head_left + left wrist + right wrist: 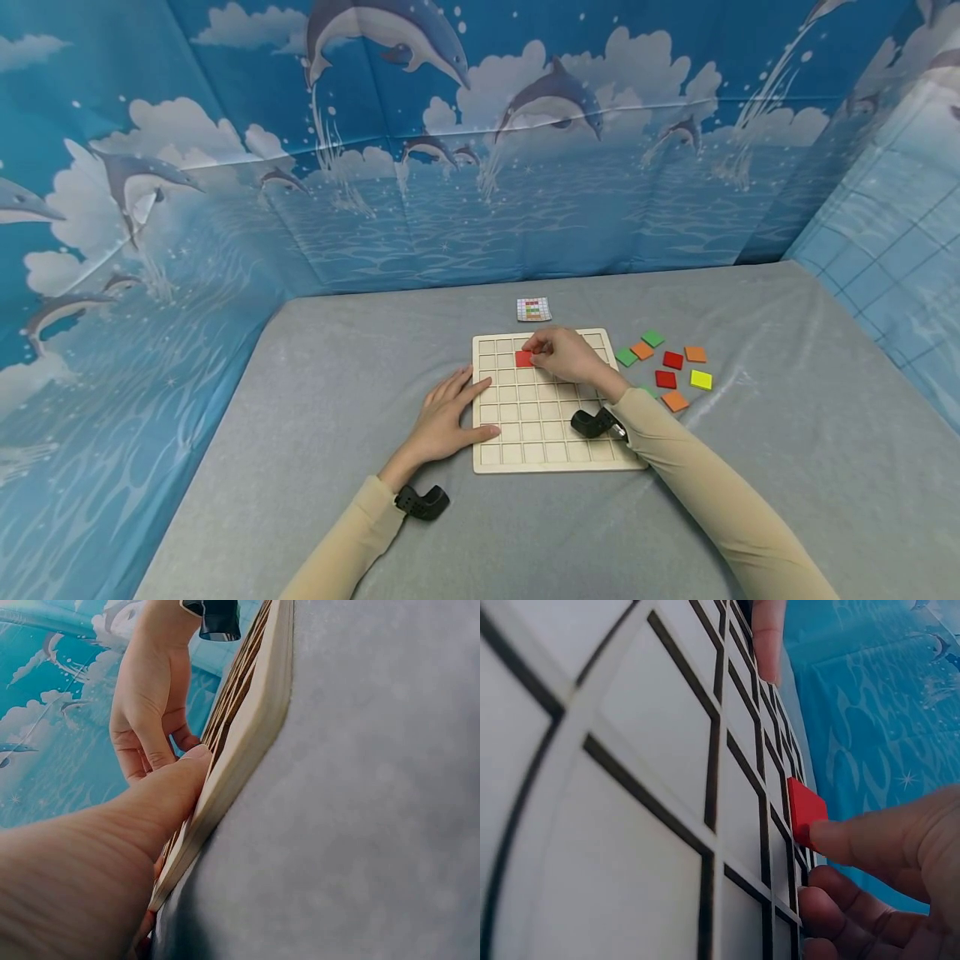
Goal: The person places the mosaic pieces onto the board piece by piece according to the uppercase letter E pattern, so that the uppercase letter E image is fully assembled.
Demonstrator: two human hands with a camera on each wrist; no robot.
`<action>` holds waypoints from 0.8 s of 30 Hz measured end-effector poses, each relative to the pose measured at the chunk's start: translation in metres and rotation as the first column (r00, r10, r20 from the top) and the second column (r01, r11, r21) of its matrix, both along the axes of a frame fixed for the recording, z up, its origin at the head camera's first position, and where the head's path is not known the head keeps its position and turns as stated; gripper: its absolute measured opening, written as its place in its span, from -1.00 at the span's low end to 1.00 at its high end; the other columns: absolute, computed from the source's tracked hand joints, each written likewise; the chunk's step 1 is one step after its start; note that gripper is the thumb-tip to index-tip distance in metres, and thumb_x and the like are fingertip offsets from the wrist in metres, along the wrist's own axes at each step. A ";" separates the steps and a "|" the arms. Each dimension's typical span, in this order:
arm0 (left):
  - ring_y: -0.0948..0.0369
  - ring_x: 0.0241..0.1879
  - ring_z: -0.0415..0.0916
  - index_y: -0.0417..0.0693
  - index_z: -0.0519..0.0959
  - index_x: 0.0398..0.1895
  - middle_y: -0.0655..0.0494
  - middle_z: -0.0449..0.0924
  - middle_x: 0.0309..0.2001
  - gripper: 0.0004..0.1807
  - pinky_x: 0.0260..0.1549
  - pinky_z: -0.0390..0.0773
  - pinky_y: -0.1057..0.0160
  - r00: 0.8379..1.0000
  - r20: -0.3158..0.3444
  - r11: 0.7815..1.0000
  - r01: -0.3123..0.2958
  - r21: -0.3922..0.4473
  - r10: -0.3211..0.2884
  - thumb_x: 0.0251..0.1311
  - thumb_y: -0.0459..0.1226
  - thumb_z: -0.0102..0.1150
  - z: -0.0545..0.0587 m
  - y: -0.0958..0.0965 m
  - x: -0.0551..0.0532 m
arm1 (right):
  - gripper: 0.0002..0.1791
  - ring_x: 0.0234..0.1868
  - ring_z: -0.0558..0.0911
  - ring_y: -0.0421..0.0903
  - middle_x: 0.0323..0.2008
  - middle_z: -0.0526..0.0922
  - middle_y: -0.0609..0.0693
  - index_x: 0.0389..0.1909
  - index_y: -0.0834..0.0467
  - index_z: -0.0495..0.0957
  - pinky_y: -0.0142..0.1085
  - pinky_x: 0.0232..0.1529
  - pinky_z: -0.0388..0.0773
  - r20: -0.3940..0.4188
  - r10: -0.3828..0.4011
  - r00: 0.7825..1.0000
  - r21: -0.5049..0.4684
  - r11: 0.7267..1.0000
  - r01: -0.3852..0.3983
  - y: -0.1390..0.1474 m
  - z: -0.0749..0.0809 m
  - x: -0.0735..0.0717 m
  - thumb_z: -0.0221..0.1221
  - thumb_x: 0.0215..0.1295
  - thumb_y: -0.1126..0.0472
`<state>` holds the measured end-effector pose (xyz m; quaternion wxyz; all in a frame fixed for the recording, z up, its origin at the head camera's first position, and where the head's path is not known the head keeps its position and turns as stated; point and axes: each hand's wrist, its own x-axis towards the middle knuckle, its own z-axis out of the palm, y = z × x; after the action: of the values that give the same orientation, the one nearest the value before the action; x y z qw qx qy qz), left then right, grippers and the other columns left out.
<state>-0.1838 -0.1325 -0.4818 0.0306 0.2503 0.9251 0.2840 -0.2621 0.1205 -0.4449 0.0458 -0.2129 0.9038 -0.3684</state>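
A light wooden board [517, 457] with a grid of square recesses lies on the grey-covered table. Over its upper part, my right hand [566, 357] pinches a red square tile [523, 359]. In the right wrist view, the thumb lies against the face of this red tile [806, 813], which is close over the grid. My left hand [442, 417] rests at the board's left edge with fingers extended. Its thumb [176, 780] lies on the rim in the left wrist view, and the other fingers are mostly hidden there.
Right of the board lie loose square tiles, among them red [666, 379], orange [695, 354], green [652, 338] and yellow [701, 380] ones. A small card [533, 309] printed with a coloured grid lies behind the board. A dolphin-printed curtain [480, 208] hangs along the table's back.
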 end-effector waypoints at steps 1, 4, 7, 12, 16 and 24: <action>0.09 0.44 -0.22 0.12 0.20 0.45 -0.03 -0.07 0.47 -0.16 0.28 -0.13 -0.10 1.000 -0.001 1.000 0.000 -0.001 0.000 0.13 0.17 0.20 0.000 0.000 0.000 | -0.84 -0.39 0.52 -0.10 -0.34 0.61 -0.01 -0.19 0.20 0.67 -0.18 -0.32 0.44 -0.005 0.004 1.000 0.003 1.000 -0.004 0.000 0.000 0.000 0.22 0.22 0.35; 0.09 0.44 -0.21 0.12 0.20 0.45 -0.03 -0.07 0.47 -0.16 0.28 -0.13 -0.10 1.000 0.001 1.000 0.001 -0.001 -0.001 0.13 0.16 0.20 0.001 0.000 0.000 | -0.83 -0.40 0.50 -0.11 -0.34 0.60 0.00 -0.16 0.22 0.67 -0.19 -0.33 0.43 -0.016 0.018 1.000 0.012 1.000 -0.018 0.000 0.001 0.001 0.22 0.23 0.33; 0.09 0.44 -0.22 0.13 0.19 0.45 -0.02 -0.08 0.47 -0.16 0.29 -0.14 -0.09 1.000 0.009 1.000 0.000 -0.006 0.000 0.13 0.17 0.19 0.002 0.000 0.001 | -0.81 -0.42 0.47 -0.11 -0.35 0.60 0.00 -0.14 0.23 0.67 -0.20 -0.35 0.40 -0.027 0.031 0.999 0.022 0.999 -0.030 0.000 0.000 0.001 0.22 0.24 0.32; 0.08 0.44 -0.23 0.13 0.19 0.45 -0.02 -0.08 0.47 -0.16 0.28 -0.14 -0.11 1.000 0.015 1.000 0.001 -0.004 -0.001 0.13 0.17 0.19 0.004 0.000 0.002 | -0.80 -0.42 0.45 -0.11 -0.38 0.59 -0.02 -0.13 0.25 0.67 -0.21 -0.36 0.39 -0.036 0.044 0.998 0.024 0.999 -0.043 0.000 -0.002 0.001 0.22 0.24 0.31; 0.10 0.44 -0.23 0.14 0.19 0.45 -0.02 -0.08 0.47 -0.16 0.28 -0.14 -0.10 1.000 0.013 1.000 0.000 -0.002 0.000 0.13 0.17 0.19 0.003 0.000 0.001 | -0.80 -0.43 0.44 -0.11 -0.39 0.60 -0.02 -0.14 0.25 0.67 -0.22 -0.37 0.38 -0.045 0.050 0.998 0.026 0.998 -0.049 0.000 -0.002 0.001 0.22 0.24 0.31; 0.09 0.44 -0.20 0.13 0.20 0.45 -0.02 -0.07 0.47 -0.16 0.29 -0.13 -0.10 1.000 -0.020 1.000 0.006 -0.002 -0.006 0.13 0.18 0.19 -0.003 -0.001 -0.001 | -0.73 -0.55 0.31 -0.11 -0.15 0.64 0.11 -0.04 0.30 0.64 -0.28 -0.47 0.23 -0.029 0.060 0.998 0.044 0.997 -0.059 0.000 -0.001 0.002 0.19 0.28 0.28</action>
<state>-0.1844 -0.1335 -0.4850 0.0226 0.2558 0.9249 0.2805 -0.2601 0.1208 -0.4455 0.0474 -0.2444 0.9054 -0.3440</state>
